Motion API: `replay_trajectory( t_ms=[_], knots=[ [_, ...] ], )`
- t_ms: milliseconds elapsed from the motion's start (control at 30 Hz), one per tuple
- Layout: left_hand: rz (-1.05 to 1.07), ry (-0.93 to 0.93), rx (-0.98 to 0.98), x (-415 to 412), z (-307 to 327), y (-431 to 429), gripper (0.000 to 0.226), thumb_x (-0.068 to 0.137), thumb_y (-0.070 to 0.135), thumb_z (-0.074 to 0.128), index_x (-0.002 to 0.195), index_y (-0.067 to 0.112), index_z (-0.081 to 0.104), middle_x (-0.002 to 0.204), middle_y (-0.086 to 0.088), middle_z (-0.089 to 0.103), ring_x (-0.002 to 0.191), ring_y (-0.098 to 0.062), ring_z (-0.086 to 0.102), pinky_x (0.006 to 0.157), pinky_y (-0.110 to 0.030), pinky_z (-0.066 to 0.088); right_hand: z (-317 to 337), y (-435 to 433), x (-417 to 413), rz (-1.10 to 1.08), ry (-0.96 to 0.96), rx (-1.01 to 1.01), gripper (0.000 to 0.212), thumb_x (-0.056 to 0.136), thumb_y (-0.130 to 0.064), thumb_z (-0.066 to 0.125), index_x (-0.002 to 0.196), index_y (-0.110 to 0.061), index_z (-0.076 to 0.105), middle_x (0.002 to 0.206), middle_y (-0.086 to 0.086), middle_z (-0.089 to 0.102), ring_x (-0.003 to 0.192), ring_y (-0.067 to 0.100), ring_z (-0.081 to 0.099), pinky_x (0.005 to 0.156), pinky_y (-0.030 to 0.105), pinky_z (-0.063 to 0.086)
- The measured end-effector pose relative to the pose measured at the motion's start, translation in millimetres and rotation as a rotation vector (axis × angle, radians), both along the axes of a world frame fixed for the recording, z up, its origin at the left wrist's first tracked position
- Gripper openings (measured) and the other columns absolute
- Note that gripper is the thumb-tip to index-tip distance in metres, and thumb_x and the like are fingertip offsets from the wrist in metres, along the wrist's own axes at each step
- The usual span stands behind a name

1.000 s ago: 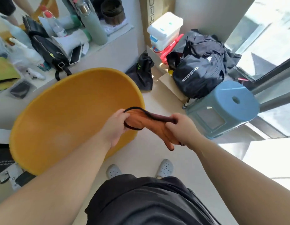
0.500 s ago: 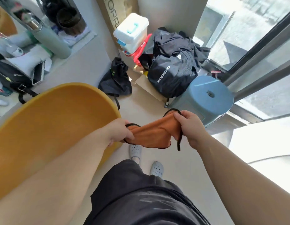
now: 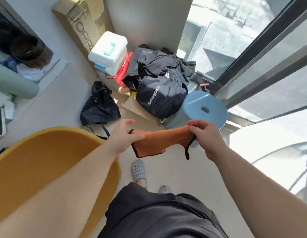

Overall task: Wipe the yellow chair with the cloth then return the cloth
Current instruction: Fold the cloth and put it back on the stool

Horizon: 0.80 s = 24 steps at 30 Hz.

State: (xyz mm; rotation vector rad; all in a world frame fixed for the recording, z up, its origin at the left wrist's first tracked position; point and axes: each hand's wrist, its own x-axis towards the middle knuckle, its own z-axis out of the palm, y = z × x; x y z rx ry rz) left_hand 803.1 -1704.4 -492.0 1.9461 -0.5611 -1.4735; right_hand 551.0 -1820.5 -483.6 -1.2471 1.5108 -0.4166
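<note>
Stretched wider than a second ago, the cloth (image 3: 153, 143) hangs pinched between both hands (image 3: 122, 137) (image 3: 205, 136), off the chair (image 3: 46, 162), suggesting folding for return.

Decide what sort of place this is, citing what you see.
Probably an informal office or workroom corner: a black sports backpack dumped beside a round blue plastic stool and a tall cardboard box.

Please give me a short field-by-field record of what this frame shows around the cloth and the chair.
cloth: orange with dark edging, stretched in the air between both hands
left hand: pinching the cloth's left end, other fingers spread
right hand: pinching the cloth's right corner
chair: yellow, at lower left, apart from the cloth
stool: blue, on the floor beyond the cloth
backpack: black, beside the stool
</note>
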Motion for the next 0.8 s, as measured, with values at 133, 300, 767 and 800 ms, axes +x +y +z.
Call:
replay_trajectory(
  t_ms=[133, 300, 767, 800],
  knots=[
    [-0.487, -0.520, -0.103, 6.4, 1.5, -40.1, 0.030, 0.075, 0.011, 0.075, 0.099, 0.027, 0.068, 0.097, 0.003, 0.061, 0.090, -0.019, 0.060, 0.073, -0.027, 0.046, 9.2, -22.7, 1.7, 0.187, 0.177, -0.074, 0.027, 0.080, -0.014, 0.080, 0.104, -0.025, 0.072, 0.098, 0.003, 0.070, 0.084, 0.016, 0.065, 0.067, 0.017, 0.050],
    [-0.561, -0.666, -0.268, -1.4, -4.4, -87.9, 0.007, 0.087, 0.021, 0.071, 0.085, 0.017, 0.077, 0.099, 0.002, 0.054, 0.089, -0.016, 0.055, 0.078, -0.029, 0.043, 2.7, -52.7, -23.8, 0.599, 0.705, -0.238, 0.018, 0.087, -0.019, 0.069, 0.104, -0.022, 0.077, 0.096, 0.001, 0.055, 0.103, 0.029, 0.057, 0.080, 0.032, 0.041],
    [0.304, 0.023, -0.039, -153.4, -12.8, -208.5, 0.025, 0.102, 0.034, 0.050, 0.101, 0.014, 0.065, 0.095, -0.010, 0.065, 0.086, -0.026, 0.063, 0.077, -0.047, 0.058, -22.5, -178.1, -148.5, -0.031, -0.047, 0.061, 0.016, 0.090, -0.026, 0.071, 0.079, -0.019, 0.062, 0.079, 0.002, 0.061, 0.074, 0.023, 0.060, 0.060, 0.034, 0.055],
    [0.316, 0.015, -0.032, -170.5, -13.6, -219.7, 0.026, 0.102, 0.034, 0.050, 0.101, 0.012, 0.064, 0.090, -0.010, 0.064, 0.083, -0.027, 0.062, 0.075, -0.048, 0.060, -24.6, -185.0, -152.1, -0.015, 0.033, -0.005, 0.016, 0.088, -0.030, 0.072, 0.078, -0.021, 0.062, 0.078, 0.000, 0.063, 0.073, 0.021, 0.061, 0.060, 0.034, 0.052]
  ],
)
